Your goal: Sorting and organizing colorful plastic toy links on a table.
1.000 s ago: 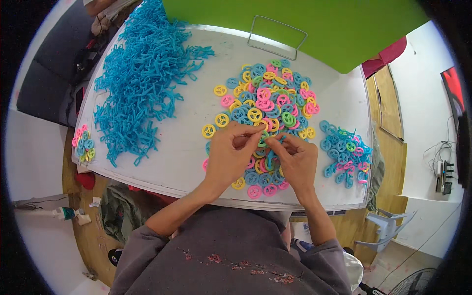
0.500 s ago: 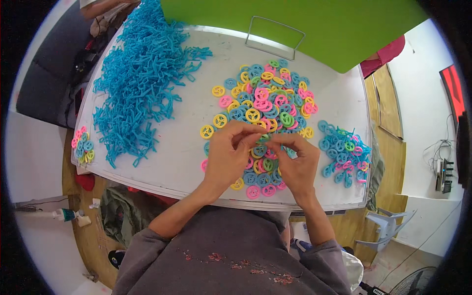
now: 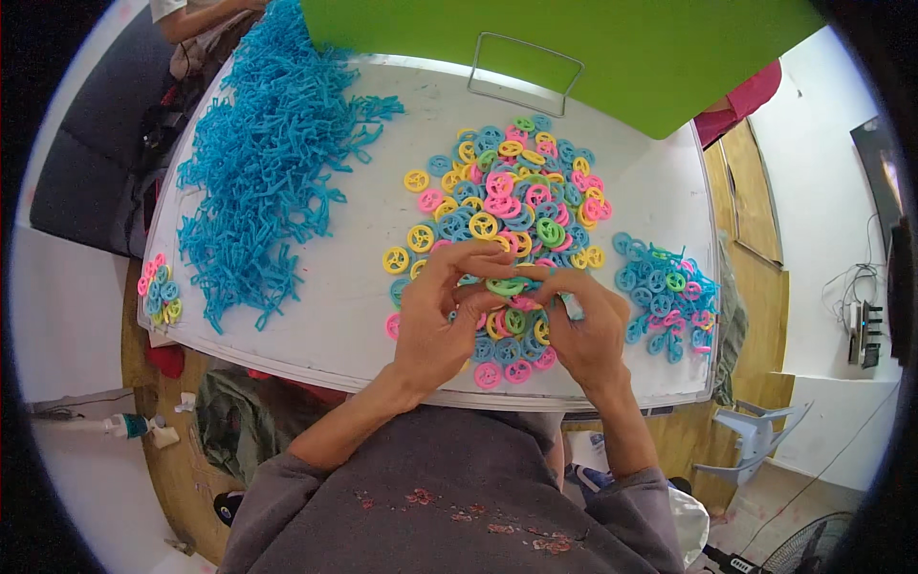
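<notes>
Single wide fisheye head view, above and behind fingers (image 3: 577,282), facing steeply down; fingers near frame centre, tabletop (image 3: 359,239) spreading around them, shirt (image 3: 411,507) closer than fingers.

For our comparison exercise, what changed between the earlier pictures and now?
On the left hand, thumb and forefinger have spread apart; the green wheel stays between it and the right hand. The wall screen went from red to dark. The blue pile stayed put.
</notes>
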Demonstrator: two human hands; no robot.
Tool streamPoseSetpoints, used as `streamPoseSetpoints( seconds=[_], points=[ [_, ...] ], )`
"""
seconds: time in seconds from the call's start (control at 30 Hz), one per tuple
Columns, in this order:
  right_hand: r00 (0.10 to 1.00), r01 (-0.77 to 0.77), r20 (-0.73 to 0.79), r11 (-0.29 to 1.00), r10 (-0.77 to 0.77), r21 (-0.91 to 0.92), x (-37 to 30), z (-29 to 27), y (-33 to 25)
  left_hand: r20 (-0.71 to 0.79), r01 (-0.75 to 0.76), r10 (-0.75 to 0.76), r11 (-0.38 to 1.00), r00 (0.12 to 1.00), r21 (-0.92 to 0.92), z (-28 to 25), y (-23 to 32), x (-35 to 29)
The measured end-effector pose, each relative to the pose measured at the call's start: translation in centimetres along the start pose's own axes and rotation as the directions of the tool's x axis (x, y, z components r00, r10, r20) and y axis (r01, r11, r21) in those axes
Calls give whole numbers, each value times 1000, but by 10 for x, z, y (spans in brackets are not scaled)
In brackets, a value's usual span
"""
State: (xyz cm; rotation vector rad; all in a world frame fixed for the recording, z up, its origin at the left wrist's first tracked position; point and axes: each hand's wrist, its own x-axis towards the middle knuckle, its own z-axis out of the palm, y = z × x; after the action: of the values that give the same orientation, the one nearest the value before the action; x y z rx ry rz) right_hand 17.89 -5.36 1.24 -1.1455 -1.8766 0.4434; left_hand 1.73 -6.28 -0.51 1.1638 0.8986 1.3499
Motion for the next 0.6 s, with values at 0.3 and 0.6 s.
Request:
streamPoseSetpoints(
  seconds=[0.3,0.6],
  points=[
    [968,-225,177,929,179,294,2,-21,-20,37,10,-15,993,999,116,-4,10,4],
    [948,-201,315,841,39,502,-8,-34,33,265,438,-419,899,869,-15,14,12,17]
  ],
)
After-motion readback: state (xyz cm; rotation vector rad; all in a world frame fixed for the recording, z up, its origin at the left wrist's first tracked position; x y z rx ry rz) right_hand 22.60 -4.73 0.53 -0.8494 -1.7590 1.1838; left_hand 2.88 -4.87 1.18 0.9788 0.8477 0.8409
